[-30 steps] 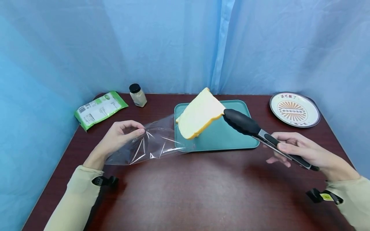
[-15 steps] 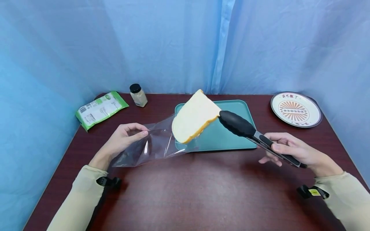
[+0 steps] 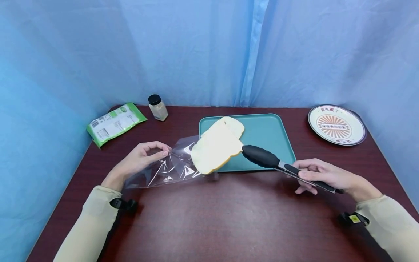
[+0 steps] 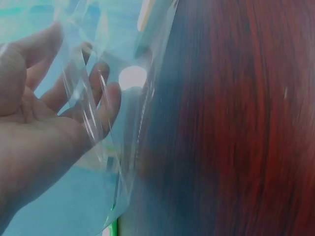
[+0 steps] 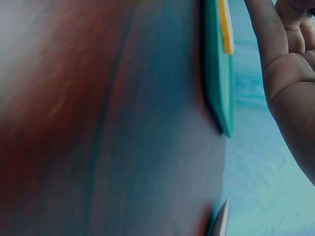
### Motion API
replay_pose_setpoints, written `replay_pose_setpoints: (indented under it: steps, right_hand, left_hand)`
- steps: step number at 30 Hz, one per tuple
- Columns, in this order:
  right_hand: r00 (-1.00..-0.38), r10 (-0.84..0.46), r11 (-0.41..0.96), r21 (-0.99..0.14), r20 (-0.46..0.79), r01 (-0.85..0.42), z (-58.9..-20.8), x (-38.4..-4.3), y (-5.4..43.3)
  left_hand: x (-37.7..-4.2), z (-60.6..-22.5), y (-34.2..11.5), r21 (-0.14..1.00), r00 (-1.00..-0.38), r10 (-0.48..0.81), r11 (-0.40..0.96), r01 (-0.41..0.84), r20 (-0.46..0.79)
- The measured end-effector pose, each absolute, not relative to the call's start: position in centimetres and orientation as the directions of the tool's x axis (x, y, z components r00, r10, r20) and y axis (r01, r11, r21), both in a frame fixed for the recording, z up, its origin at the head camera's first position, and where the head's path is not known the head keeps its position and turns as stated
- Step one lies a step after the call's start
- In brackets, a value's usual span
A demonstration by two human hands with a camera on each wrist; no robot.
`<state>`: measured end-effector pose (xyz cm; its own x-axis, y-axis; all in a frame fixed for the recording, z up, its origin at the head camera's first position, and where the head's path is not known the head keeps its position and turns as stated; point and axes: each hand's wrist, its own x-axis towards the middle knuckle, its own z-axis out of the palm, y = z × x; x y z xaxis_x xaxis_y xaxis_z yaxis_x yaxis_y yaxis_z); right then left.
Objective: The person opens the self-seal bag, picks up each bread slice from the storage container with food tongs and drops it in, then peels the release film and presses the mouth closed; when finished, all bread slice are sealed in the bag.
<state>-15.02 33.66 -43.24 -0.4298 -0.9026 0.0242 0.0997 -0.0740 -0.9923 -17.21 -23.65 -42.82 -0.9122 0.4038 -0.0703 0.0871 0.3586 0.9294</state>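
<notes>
My left hand point(image 3: 144, 158) pinches the upper edge of a clear plastic bag point(image 3: 173, 165) between thumb and fingers; the left wrist view shows the film of the bag point(image 4: 91, 105) in front of the other fingers. In my right hand point(image 3: 319, 174) is a pair of tongs point(image 3: 262, 156) with black tips, held by the handles. The tips grip one corner of a slice of bread point(image 3: 216, 147), which is tilted and overlaps the bag's right end. Behind it, a second slice of bread point(image 3: 235, 126) lies on the green tray point(image 3: 268, 134), partly hidden.
At the back left are a green-and-white packet point(image 3: 116, 123) and a small jar point(image 3: 158, 108) with a black lid. A patterned plate point(image 3: 337, 124) stands at the back right. Blue curtains point(image 3: 196, 54) border the dark wooden table point(image 3: 229, 218).
The tongs and the gripped slice have moved left and down toward the bag, uncovering the second slice on the tray. My left hand has shifted slightly right with the bag.
</notes>
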Motion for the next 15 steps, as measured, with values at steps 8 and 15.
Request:
replay_pose_setpoints:
  steps: [8,15]
  right_hand:
    - [-0.448,-0.889,0.047,-0.992,-0.097,0.12,-43.8,-14.5,34.7]
    - [-0.461,-0.874,0.119,-0.988,-0.153,0.102,-44.0,-14.5,34.9]
  left_hand:
    - [-17.9,-43.4,-24.6,0.862,-0.892,0.449,0.473,0.183,-0.057]
    - [-17.9,-44.1,-24.6,0.83,-0.906,0.417,0.531,0.172,-0.079]
